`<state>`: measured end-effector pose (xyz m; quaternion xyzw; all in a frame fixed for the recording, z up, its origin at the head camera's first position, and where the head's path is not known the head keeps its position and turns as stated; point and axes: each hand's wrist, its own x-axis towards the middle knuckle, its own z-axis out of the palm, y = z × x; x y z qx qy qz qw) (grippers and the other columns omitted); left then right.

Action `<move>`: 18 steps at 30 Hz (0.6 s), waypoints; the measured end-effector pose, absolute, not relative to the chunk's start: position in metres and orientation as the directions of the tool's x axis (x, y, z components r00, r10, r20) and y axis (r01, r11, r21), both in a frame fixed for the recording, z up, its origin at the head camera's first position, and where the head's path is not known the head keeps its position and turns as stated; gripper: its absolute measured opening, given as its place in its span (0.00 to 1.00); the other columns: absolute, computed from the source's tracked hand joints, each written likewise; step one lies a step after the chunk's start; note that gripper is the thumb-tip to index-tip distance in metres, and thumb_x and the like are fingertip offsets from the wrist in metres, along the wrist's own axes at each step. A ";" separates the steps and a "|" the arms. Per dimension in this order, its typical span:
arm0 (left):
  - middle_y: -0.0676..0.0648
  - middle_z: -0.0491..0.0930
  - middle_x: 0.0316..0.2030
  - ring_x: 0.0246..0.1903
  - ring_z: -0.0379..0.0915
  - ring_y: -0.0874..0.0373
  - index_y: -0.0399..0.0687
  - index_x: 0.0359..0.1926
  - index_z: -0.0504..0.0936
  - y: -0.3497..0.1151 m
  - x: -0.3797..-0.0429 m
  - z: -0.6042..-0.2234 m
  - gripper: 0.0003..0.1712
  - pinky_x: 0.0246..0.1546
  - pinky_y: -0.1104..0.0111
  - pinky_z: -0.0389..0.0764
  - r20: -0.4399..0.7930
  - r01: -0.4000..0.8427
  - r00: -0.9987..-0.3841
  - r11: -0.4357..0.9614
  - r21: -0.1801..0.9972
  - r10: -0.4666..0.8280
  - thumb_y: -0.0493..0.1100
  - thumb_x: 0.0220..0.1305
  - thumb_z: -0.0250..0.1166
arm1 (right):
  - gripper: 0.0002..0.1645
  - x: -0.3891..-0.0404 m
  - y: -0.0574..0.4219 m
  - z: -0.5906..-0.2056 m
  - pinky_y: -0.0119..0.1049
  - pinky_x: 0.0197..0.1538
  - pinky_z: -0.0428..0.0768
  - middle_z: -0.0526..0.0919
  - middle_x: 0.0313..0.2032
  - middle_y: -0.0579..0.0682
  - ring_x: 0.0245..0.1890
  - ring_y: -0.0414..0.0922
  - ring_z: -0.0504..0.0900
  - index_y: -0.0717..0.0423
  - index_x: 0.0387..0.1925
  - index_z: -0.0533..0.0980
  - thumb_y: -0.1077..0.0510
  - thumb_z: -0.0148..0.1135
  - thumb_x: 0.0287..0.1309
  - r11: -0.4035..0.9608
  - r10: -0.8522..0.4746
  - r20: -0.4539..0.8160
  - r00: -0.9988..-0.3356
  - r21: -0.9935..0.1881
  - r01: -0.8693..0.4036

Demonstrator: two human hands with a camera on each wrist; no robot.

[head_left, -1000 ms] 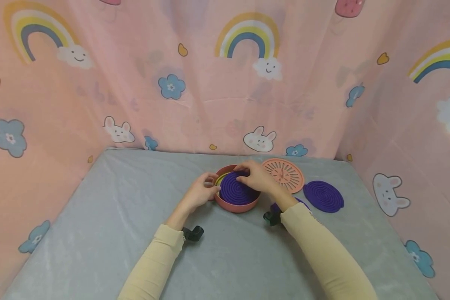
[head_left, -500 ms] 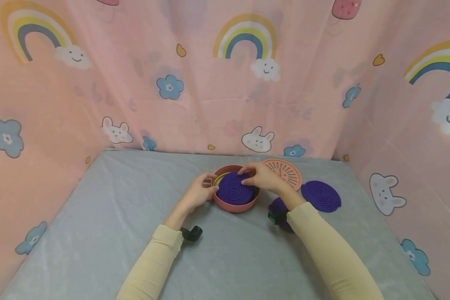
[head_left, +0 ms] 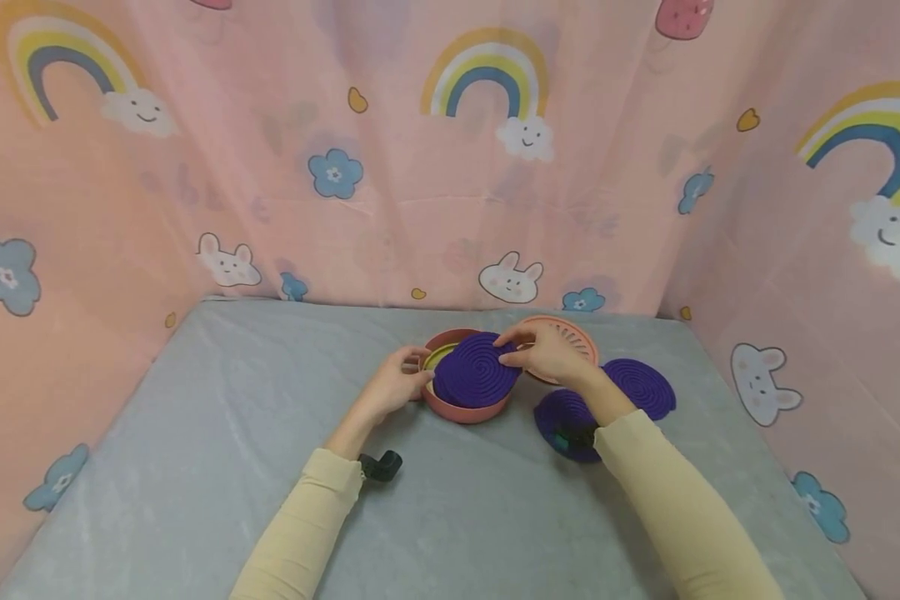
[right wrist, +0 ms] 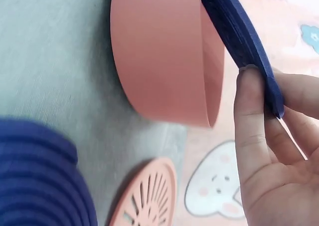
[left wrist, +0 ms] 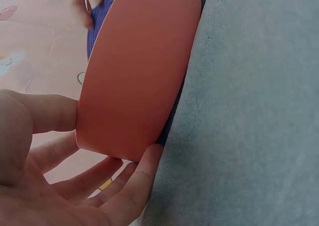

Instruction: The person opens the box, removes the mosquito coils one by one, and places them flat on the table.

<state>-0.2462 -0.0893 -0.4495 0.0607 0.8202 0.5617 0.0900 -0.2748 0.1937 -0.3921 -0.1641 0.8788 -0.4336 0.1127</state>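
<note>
My right hand (head_left: 551, 355) pinches the right edge of a purple mosquito coil (head_left: 482, 372) between thumb and fingers. The coil tilts over a round pink coil box (head_left: 467, 414), its right side raised above the rim; in the right wrist view the held edge (right wrist: 273, 94) is clear of the wall. My left hand (head_left: 394, 387) holds the box's left side, thumb at the rim and fingers around the outer wall (left wrist: 134, 81) in the left wrist view. A yellow ring (head_left: 437, 357) shows inside the box. What lies beneath the coil is hidden.
Two more purple mosquito coils lie on the grey cloth to the right: one (head_left: 641, 388) farther back, one (head_left: 551, 417) partly under my right wrist. A slotted pink lid (head_left: 581, 337) lies behind my right hand. A pink printed curtain (head_left: 390, 225) surrounds the table.
My right hand has moved slightly right and lifted the coil's right side, which lay lower in the box before. My left hand keeps its hold on the box.
</note>
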 end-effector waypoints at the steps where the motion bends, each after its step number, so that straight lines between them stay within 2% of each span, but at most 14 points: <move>1: 0.37 0.72 0.64 0.63 0.71 0.41 0.45 0.66 0.75 -0.089 -0.246 -0.450 0.24 0.53 0.53 0.82 -0.077 0.002 -0.977 0.364 0.931 0.201 0.41 0.71 0.64 | 0.15 -0.274 0.197 -0.391 0.54 0.63 0.75 0.76 0.60 0.56 0.63 0.58 0.73 0.58 0.51 0.84 0.61 0.69 0.63 0.556 -0.377 -0.046 -0.925 -0.810 -0.187; 6: 0.37 0.72 0.64 0.63 0.72 0.41 0.45 0.66 0.76 -0.090 -0.248 -0.451 0.24 0.52 0.53 0.82 -0.075 0.004 -0.977 0.367 0.930 0.200 0.41 0.71 0.65 | 0.16 -0.266 0.217 -0.385 0.44 0.53 0.80 0.72 0.65 0.56 0.57 0.57 0.76 0.62 0.52 0.82 0.62 0.68 0.64 0.469 -0.359 -0.051 -0.932 -0.873 -0.133; 7: 0.37 0.72 0.64 0.63 0.72 0.41 0.45 0.66 0.76 -0.090 -0.248 -0.451 0.24 0.52 0.53 0.82 -0.074 0.005 -0.977 0.366 0.930 0.200 0.41 0.71 0.65 | 0.17 -0.264 0.221 -0.384 0.44 0.51 0.81 0.71 0.66 0.56 0.57 0.56 0.76 0.62 0.54 0.81 0.62 0.68 0.65 0.462 -0.352 -0.065 -0.934 -0.880 -0.113; 10: 0.38 0.72 0.64 0.64 0.71 0.41 0.45 0.66 0.76 -0.090 -0.248 -0.451 0.24 0.53 0.52 0.81 -0.081 -0.002 -0.976 0.366 0.931 0.200 0.41 0.71 0.65 | 0.20 -0.258 0.234 -0.381 0.49 0.51 0.83 0.68 0.68 0.59 0.59 0.58 0.74 0.63 0.57 0.79 0.60 0.67 0.66 0.446 -0.331 -0.110 -0.937 -0.894 -0.053; 14: 0.38 0.72 0.64 0.64 0.70 0.41 0.45 0.66 0.76 -0.089 -0.248 -0.452 0.24 0.53 0.54 0.82 -0.089 -0.011 -0.975 0.360 0.933 0.201 0.41 0.70 0.65 | 0.22 -0.249 0.253 -0.379 0.56 0.53 0.82 0.66 0.70 0.61 0.67 0.62 0.67 0.63 0.59 0.77 0.60 0.66 0.67 0.453 -0.290 -0.131 -0.948 -0.891 -0.015; 18: 0.37 0.72 0.64 0.64 0.71 0.41 0.45 0.66 0.76 -0.088 -0.248 -0.452 0.24 0.52 0.54 0.82 -0.085 -0.007 -0.976 0.362 0.932 0.202 0.40 0.71 0.65 | 0.23 -0.239 0.272 -0.377 0.63 0.63 0.72 0.64 0.73 0.60 0.72 0.65 0.60 0.60 0.60 0.77 0.56 0.67 0.67 0.525 -0.240 -0.117 -0.964 -0.850 -0.028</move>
